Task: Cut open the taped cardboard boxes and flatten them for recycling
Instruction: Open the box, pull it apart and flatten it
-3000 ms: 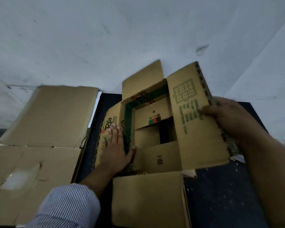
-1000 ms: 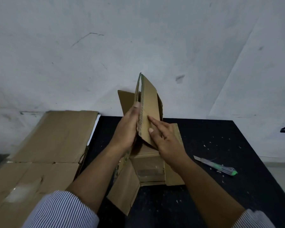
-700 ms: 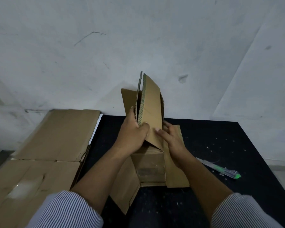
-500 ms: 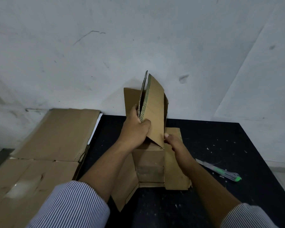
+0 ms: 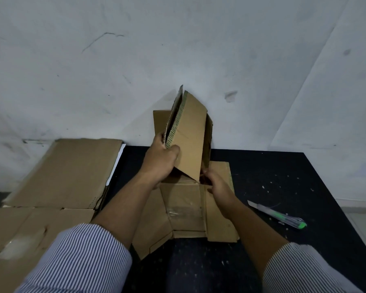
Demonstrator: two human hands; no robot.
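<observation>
The brown corrugated cardboard box sits in the middle of the black table, half collapsed. Its near flaps lie flat on the tabletop, a strip of clear tape still shining on one, while two panels stand up together at the box's 12 o'clock, leaning towards the white wall.

Three seconds ago the box lay open with its printed inside showing and a palm spread on either side. Since then it has been folded over on itself. The left hand, which a second ago lay flat along the raised panels, now wraps their near edge, with the thumb across the front and the fingers curled behind, squeezing the two layers together. The right hand has dropped from the panel's face to the crease at its foot, at the box's 3 o'clock. Its fingers are curled in under the panel with the tips hidden, so I cannot tell whether they pinch anything.

To me that reads as cutting finished and folding under way: the standing panels look ready to be pushed down.

A clear-handled utility knife with a green end lies untouched at 4 o'clock, well apart from both hands. Flattened brown cardboard sheets are stacked at 9 o'clock, beside the table.
</observation>
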